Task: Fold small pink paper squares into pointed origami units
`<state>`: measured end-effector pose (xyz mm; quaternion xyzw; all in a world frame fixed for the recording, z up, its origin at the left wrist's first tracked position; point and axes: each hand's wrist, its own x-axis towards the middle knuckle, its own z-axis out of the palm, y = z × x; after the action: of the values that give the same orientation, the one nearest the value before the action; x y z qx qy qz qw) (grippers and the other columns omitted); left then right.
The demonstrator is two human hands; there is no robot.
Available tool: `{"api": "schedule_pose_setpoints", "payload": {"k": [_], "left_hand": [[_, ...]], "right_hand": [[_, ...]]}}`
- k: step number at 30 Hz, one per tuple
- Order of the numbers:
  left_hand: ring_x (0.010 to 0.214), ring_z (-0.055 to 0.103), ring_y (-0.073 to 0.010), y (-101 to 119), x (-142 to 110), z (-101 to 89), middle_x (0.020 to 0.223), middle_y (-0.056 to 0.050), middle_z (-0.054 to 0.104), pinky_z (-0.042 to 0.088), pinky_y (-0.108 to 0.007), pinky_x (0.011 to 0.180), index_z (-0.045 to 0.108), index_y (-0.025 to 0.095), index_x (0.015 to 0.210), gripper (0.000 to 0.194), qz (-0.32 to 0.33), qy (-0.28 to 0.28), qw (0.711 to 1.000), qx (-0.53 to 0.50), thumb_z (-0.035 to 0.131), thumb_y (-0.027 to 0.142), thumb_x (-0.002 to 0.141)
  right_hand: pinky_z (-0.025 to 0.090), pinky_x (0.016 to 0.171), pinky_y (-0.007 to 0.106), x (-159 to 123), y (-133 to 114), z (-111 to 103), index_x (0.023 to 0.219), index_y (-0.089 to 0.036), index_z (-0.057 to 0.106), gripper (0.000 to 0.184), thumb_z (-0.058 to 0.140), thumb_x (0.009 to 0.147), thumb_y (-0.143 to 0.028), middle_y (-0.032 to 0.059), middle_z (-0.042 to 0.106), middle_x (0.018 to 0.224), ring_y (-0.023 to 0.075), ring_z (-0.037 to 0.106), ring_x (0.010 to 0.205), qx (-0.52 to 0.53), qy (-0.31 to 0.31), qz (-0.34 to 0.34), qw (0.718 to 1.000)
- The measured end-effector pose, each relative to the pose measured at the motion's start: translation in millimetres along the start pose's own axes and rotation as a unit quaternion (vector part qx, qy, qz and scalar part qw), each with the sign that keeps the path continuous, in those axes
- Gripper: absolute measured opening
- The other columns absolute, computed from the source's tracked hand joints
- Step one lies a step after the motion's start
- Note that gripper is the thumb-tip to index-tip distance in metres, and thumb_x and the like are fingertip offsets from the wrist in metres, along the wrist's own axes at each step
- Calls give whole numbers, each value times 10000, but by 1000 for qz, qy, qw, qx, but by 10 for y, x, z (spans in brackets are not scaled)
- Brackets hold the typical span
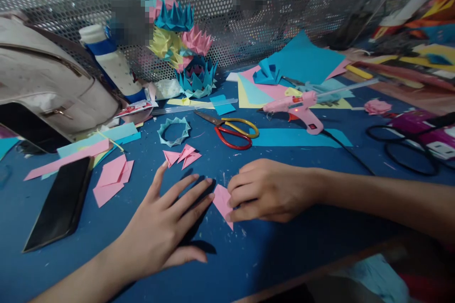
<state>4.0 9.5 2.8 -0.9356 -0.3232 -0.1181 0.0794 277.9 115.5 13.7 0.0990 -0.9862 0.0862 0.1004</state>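
Note:
On the blue table lies a partly folded pink paper piece. My right hand has its fingers curled over the piece's right edge, gripping it against the table. My left hand is spread out flat, its fingertips close to the paper's left side; whether one touches is hard to tell. Just beyond the left fingers sit several small folded pink triangles. A pale blue folded-paper ring rests behind them. To the left is a small stack of pink paper squares.
Scissors with red and yellow handles lie ahead, beside a pink glue gun on a blue strip. A black phone is at left. Behind stand a bottle, a bag and a tower of paper flowers.

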Motion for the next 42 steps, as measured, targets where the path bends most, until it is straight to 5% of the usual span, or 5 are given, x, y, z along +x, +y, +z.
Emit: {"api": "schedule_pose_setpoints", "payload": {"k": [9, 13, 18, 34, 42], "left_hand": [[1408, 433, -264, 171, -3, -21, 1468, -101, 561, -89, -554, 1247, 432, 74, 1502, 832, 85, -55, 994, -34, 238, 708, 1000], [1402, 437, -261, 190, -22, 47, 1441, -84, 585, -43, -568, 1248, 471, 144, 1493, 760, 73, -25, 997, -30, 182, 672, 1029], [1391, 445, -262, 199, -39, 89, 1429, -86, 593, -32, -582, 1239, 520, 177, 1461, 742, 74, -18, 997, -17, 135, 654, 1043], [1401, 432, -268, 209, -20, 34, 1483, -95, 540, -68, -551, 1245, 455, 171, 1509, 786, 69, -37, 997, -19, 200, 715, 1003], [1386, 449, -267, 219, -21, 12, 1493, -100, 529, -78, -560, 1243, 462, 154, 1501, 790, 76, -34, 997, -5, 211, 712, 1002]], "right_hand": [[448, 762, 322, -17, 17, 31, 1046, -172, 686, 279, 424, 952, -153, 40, 745, 1016, 176, 648, 989, 108, 80, 32, 990], [468, 872, 278, 30, 4, 59, 1086, -174, 694, 312, 450, 921, -70, 39, 740, 1080, 153, 640, 991, 185, 114, 132, 967], [455, 924, 316, 99, -33, 102, 1165, -154, 667, 228, 581, 994, -279, 70, 697, 1157, 193, 591, 1064, 167, 135, 256, 943], [444, 934, 316, 191, -108, 142, 1111, -159, 623, 147, 615, 975, -213, 51, 671, 1068, 180, 570, 1022, 207, 140, 283, 926], [498, 806, 230, 218, -128, 152, 1094, -161, 620, 143, 608, 952, -143, 45, 648, 1065, 115, 623, 882, 271, 164, 295, 902]]}}
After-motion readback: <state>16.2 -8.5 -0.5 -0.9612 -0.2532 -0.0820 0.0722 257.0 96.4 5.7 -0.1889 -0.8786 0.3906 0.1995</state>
